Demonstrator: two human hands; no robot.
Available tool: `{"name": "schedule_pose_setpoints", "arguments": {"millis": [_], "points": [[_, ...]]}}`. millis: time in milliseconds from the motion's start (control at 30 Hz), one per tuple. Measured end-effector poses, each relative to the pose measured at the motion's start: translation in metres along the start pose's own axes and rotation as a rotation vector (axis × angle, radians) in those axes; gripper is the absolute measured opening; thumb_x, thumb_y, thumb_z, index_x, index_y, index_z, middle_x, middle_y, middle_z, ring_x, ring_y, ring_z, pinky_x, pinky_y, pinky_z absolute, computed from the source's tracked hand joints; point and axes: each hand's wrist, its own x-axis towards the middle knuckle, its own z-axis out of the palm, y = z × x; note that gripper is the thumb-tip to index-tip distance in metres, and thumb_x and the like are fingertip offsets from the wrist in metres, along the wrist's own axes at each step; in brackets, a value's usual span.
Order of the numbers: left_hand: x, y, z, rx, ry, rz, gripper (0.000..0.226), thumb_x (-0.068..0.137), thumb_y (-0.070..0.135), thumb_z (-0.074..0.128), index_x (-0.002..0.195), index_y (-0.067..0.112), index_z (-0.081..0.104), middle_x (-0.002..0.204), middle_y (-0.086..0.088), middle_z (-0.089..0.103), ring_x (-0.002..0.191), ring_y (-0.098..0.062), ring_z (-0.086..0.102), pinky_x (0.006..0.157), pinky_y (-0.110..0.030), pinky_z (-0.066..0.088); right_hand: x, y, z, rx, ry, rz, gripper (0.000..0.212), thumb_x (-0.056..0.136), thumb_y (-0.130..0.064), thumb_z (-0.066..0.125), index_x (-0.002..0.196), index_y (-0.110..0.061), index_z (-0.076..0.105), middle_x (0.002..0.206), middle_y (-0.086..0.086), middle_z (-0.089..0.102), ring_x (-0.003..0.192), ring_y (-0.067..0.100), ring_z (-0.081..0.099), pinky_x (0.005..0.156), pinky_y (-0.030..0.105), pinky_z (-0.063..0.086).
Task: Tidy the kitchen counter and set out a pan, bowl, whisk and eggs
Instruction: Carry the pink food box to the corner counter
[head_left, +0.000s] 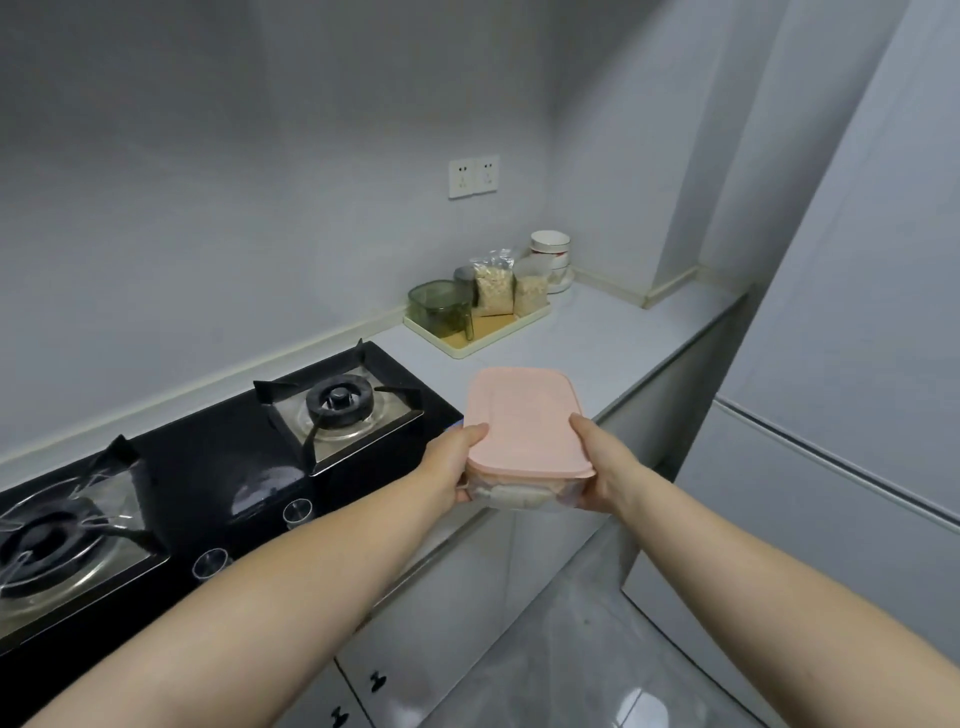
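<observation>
A clear plastic container with a pink lid (522, 415) is held over the front edge of the white counter (613, 338), just right of the stove. My left hand (457, 465) grips its left side and my right hand (597, 467) grips its right side, thumbs on the lid. Pale contents show through the clear wall below the lid; I cannot tell what they are. White bowls (551, 254) are stacked in the far corner of the counter.
A black two-burner gas stove (208, 467) fills the counter's left part. At the back stands a cream tray (478, 332) with a green glass container (439, 306) and two bags of grain (493, 288). A white fridge (857, 415) stands at the right.
</observation>
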Motion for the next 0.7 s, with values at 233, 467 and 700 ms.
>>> {"name": "schedule_pose_setpoints", "arguments": {"millis": [233,467,700], "points": [[0.079,0.058,0.04,0.043,-0.118,-0.011,0.02,0.093,0.026,0.054,0.11,0.015,0.056,0.09,-0.006,0.063,0.082,-0.024,0.061,0.064,-0.031,0.052,0.054,-0.077,-0.002,0.033,0.027,-0.037,0.028,0.093,-0.045,0.05,0.095,-0.018,0.06,0.088,0.004,0.068,0.077,0.024,0.063,0.059,0.035,0.048],[0.139,0.108,0.071,0.028,-0.221,-0.056,0.033,0.092,0.035,0.053,0.116,0.013,0.052,0.099,-0.014,0.057,0.084,-0.029,0.058,0.067,-0.037,0.052,0.103,-0.154,-0.016,-0.062,-0.009,-0.08,0.031,0.09,-0.05,0.053,0.095,-0.02,0.061,0.085,0.003,0.067,0.081,0.023,0.062,0.075,0.034,0.048],[0.183,0.132,0.108,0.101,-0.19,0.056,0.026,0.088,0.038,0.055,0.099,0.015,0.058,0.1,-0.012,0.055,0.083,-0.03,0.061,0.062,-0.035,0.057,0.133,-0.198,-0.041,-0.083,-0.032,-0.105,0.031,0.09,-0.047,0.054,0.103,-0.02,0.06,0.086,0.003,0.069,0.082,0.023,0.065,0.067,0.033,0.053]]}}
